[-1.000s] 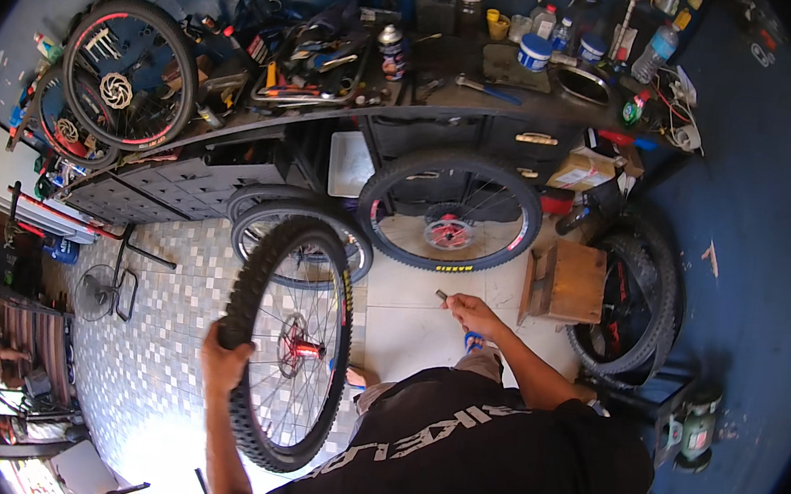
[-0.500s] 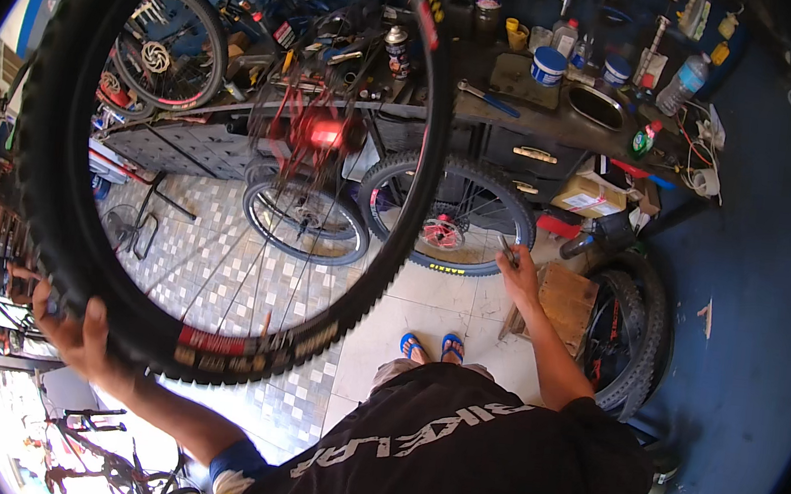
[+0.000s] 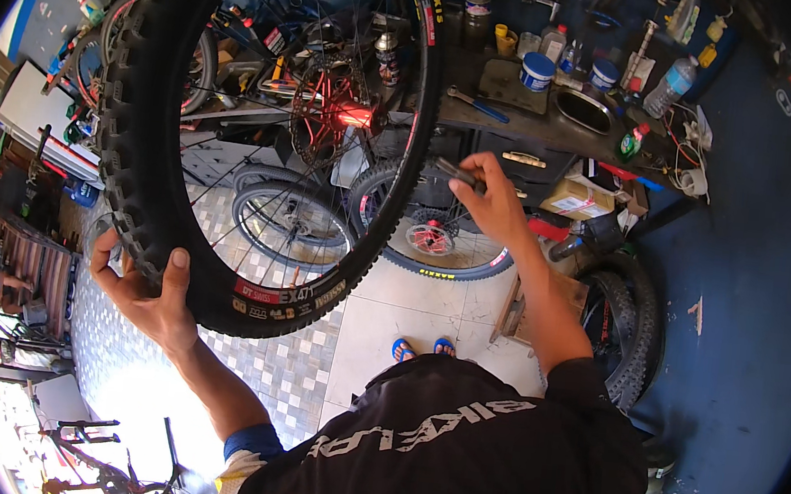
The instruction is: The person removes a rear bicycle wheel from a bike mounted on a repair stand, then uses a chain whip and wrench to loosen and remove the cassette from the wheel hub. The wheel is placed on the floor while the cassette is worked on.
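Note:
A bicycle wheel [image 3: 218, 311] with a black knobby tyre and a red hub [image 3: 353, 114] is held up in front of me on the left. My left hand [image 3: 152, 305] grips the tyre at its lower left, with the thumb on the near sidewall and the fingers around the tread. Right of the wheel, my right hand [image 3: 497, 204] is raised and closed on a small dark metal tool [image 3: 457, 171]. The tool points toward the tyre's right side but appears apart from it. I cannot make out its exact kind.
Beyond the wheel runs a cluttered workbench [image 3: 531, 122] with a blue-handled tool [image 3: 479, 105], a blue-and-white tub [image 3: 537, 72] and a metal tray [image 3: 585, 111]. More wheels [image 3: 293, 228] lean below it. A wooden crate [image 3: 542, 304] and tyres [image 3: 630, 336] stand at the right.
The wheel has shifted right and slightly up in my left hand and turned, showing more tread on its left. My right hand has risen leftward with the tool, closer to the wheel.

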Tool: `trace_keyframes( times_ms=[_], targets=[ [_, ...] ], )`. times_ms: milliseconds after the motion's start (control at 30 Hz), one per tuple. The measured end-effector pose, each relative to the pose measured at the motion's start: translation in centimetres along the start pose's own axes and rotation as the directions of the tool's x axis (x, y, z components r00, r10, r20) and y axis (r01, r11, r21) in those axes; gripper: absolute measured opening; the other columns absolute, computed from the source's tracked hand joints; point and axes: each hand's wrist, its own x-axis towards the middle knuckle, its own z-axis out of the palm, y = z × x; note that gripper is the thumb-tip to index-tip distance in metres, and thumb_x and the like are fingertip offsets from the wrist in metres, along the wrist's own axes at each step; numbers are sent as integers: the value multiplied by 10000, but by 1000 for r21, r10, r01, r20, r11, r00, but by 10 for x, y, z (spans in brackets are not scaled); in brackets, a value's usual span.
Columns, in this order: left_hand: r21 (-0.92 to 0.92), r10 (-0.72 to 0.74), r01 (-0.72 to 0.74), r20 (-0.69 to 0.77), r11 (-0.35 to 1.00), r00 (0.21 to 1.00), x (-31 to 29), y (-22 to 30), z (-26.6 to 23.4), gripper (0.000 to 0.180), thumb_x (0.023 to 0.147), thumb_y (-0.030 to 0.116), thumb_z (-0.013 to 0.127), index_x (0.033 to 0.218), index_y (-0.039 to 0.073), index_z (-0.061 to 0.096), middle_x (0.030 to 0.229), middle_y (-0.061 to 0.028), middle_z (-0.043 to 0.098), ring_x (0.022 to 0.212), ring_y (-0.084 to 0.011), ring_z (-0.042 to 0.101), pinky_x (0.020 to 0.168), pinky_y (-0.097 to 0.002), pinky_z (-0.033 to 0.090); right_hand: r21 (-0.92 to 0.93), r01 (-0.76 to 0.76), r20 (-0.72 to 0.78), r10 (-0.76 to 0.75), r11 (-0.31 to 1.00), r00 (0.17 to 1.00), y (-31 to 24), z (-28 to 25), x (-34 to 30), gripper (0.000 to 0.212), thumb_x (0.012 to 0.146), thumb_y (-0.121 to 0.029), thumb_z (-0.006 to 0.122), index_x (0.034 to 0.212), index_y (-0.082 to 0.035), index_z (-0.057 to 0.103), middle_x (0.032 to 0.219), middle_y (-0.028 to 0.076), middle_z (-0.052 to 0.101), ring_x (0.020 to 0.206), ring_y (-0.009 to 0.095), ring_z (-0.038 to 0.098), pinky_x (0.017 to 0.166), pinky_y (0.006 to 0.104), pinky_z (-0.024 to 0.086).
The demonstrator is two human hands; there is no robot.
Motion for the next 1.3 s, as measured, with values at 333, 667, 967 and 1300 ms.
trace_keyframes(
  times_ms=[333, 667, 967, 1300],
  targets=[
    [-11, -101, 101, -66, 995, 993, 0, -5, 3, 776, 813, 90, 853, 1438, 80, 392, 1256, -197, 619, 1122, -246, 626, 1022, -350, 473, -146, 138, 42, -133, 980, 990, -31, 36, 76, 354, 1048, -363, 610, 1153, -26, 638, 977, 156, 728, 867, 340, 707, 745, 405, 546],
    [4, -146, 147, -105, 989, 984, 8, 4, 18, 773, 818, 84, 841, 1440, 58, 383, 1274, -193, 605, 1138, -241, 607, 1043, -354, 438, -190, 192, 147, -166, 963, 975, -13, 42, 115, 307, 1066, -314, 581, 1107, -18, 653, 921, 159, 694, 845, 336, 675, 749, 409, 514],
    [161, -84, 111, -167, 981, 982, 6, 32, 37, 699, 862, 165, 819, 1430, 59, 426, 1240, -198, 655, 1096, -221, 623, 1007, -341, 445, -374, 279, 302, -169, 884, 938, -47, 15, 141, 329, 1040, -364, 587, 1021, -40, 644, 961, 158, 711, 899, 400, 679, 753, 500, 515],
    [205, -64, 100, -173, 974, 983, 6, 43, 49, 673, 880, 126, 790, 1437, 56, 419, 1226, -172, 678, 1084, -195, 631, 1001, -318, 442, -491, 347, 335, -195, 799, 922, -64, 4, 144, 320, 993, -339, 657, 1117, -53, 585, 1016, 152, 726, 927, 393, 700, 762, 525, 538]
  ],
)
